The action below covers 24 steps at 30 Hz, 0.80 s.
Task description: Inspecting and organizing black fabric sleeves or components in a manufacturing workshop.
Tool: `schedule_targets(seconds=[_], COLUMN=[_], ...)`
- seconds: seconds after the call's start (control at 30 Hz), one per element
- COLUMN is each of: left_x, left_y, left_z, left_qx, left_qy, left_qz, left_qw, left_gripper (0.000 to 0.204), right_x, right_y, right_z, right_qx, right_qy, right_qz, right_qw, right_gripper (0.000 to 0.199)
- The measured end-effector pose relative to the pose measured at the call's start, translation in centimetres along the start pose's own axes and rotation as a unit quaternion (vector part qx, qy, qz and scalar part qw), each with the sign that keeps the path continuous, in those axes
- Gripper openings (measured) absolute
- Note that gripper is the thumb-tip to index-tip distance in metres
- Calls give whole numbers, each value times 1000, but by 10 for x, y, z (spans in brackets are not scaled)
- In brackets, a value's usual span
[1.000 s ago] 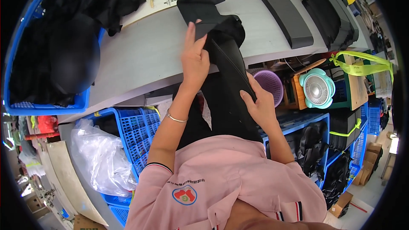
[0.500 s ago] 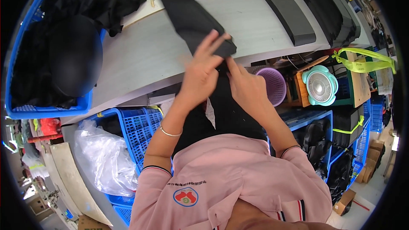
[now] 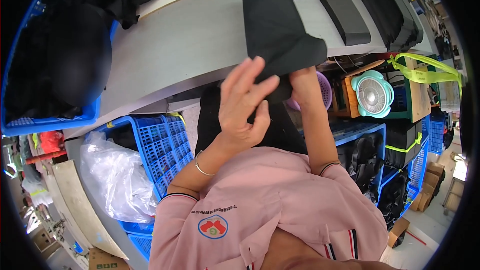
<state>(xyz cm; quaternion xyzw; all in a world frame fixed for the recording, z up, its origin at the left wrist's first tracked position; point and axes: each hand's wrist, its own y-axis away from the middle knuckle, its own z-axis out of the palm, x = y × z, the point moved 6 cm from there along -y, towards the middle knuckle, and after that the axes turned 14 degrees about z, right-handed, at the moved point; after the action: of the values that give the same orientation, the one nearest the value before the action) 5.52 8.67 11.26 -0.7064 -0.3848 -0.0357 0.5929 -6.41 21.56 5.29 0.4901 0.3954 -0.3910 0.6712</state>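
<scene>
A long black fabric piece (image 3: 275,25) lies over the worktable, its near end hanging past the front edge with a bent flap at the right. My right hand (image 3: 304,86) is closed on that near end, and its fingertips are hidden behind the cloth. Just left of it, my left hand (image 3: 242,105) is raised with the fingers spread, holding nothing. Its fingertips come close to the cloth's lower left corner; whether they touch it, I cannot tell. To the right on the table rests a flat black panel (image 3: 340,12).
Beyond the panel stands a stack of black pieces (image 3: 385,15). At the left is a blue basket (image 3: 50,126) heaped with black cloth. Under the table edge are a purple basket (image 3: 325,91) and a teal fan (image 3: 373,95). A clear plastic bag (image 3: 117,180) lies at lower left.
The black piece has moved right and toward me, and its near end now bends over. My right hand has shifted right with its grip on it; my left hand has drawn back and spread its fingers.
</scene>
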Motion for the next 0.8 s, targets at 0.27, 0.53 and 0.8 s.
schedule_targets(seconds=[0.27, 0.53, 0.8], left_x=[-25, -33, -21], left_y=[5, -7, -9], left_z=[26, 23, 28], left_qx=[70, 162, 148], left_qy=[-89, 17, 17], left_qz=[-95, -145, -99], left_qw=[989, 976, 984], left_gripper=[84, 65, 58], right_x=[-11, -8, 13], right_y=[8, 10, -2], right_z=[12, 10, 3], right_qx=[-36, -63, -108], right_qy=[-183, -218, -308], right_qz=[26, 33, 49], right_qw=[982, 973, 944], right_gripper=[37, 39, 40])
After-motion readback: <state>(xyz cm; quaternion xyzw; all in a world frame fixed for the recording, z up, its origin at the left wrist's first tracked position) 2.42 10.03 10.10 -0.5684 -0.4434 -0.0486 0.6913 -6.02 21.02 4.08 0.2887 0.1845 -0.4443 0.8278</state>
